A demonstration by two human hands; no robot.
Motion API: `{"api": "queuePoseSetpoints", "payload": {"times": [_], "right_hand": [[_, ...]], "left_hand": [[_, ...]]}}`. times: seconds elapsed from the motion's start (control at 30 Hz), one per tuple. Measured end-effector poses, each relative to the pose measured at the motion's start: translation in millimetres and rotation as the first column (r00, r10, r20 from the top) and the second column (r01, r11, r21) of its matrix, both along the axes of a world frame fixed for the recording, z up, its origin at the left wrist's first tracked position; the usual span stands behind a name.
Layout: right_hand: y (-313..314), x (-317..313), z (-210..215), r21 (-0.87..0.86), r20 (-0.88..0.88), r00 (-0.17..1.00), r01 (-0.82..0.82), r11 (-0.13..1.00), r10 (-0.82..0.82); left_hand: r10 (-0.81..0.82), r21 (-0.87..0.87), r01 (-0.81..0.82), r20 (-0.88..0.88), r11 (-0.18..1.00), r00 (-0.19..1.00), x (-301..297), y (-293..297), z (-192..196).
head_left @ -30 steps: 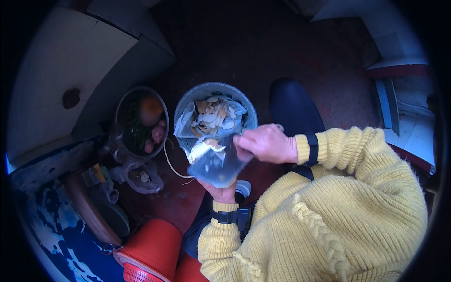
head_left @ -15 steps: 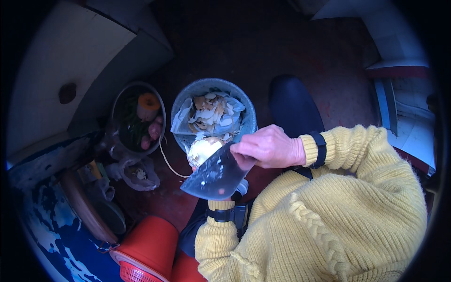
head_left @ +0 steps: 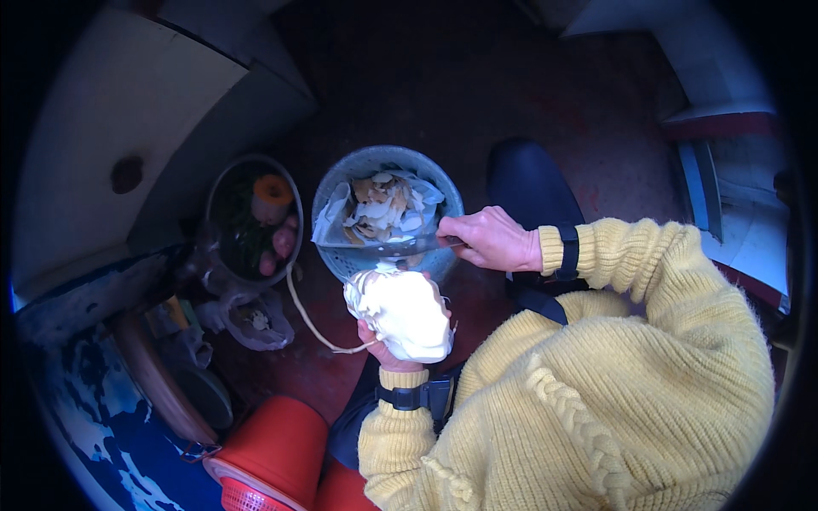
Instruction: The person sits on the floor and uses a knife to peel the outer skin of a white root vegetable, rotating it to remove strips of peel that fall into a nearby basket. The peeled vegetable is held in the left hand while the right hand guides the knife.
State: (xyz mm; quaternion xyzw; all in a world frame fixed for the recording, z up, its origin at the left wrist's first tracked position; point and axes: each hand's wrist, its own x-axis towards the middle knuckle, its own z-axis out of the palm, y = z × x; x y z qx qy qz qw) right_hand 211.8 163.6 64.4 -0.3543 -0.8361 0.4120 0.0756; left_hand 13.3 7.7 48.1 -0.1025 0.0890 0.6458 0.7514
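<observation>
In my left hand [head_left: 394, 358] rests a large, partly peeled root vegetable [head_left: 400, 311], its cut face bright white. A long thin root trails from it to the left; its exact kind is unclear. My left fingers curl round its underside and are partly hidden. My right hand [head_left: 496, 240] grips a wide-bladed cleaver [head_left: 388, 249] by the handle end. The blade is seen nearly edge-on, apart from the vegetable, across a blue-grey bucket [head_left: 460, 200]. White and brown peelings [head_left: 388, 204] lie heaped in that bucket.
Left of the bucket, a round basin [head_left: 297, 192] holds greens, an orange-fleshed cut piece and pinkish roots. A clear plastic bag [head_left: 260, 324] lies below it. Red buckets [head_left: 277, 443] stand at lower left beside a blue-and-white surface [head_left: 111, 417]. My dark-clad knee [head_left: 532, 183] is right of the bucket.
The cleaver has lifted off the vegetable and swung away over the bucket, turning from flat-on to edge-on. The vegetable has come nearer to me, showing its white face.
</observation>
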Motion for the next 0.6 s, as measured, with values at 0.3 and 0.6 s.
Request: {"api": "queuePoseSetpoints", "payload": {"times": [0.3, 0.6], "right_hand": [[-8, -16, 22, 0.0, -0.293, 0.947, 0.133, 0.991, -0.127], [-44, -24, 51, 0.395, -0.377, 0.904, -0.041, 0.918, 0.202]], "left_hand": [[0.216, -0.193, -0.195, 0.094, 0.962, 0.972, 3, 19, 1], [0.322, 0.042, -0.321, -0.019, 0.946, 0.946, 3, 24, 9]]}}
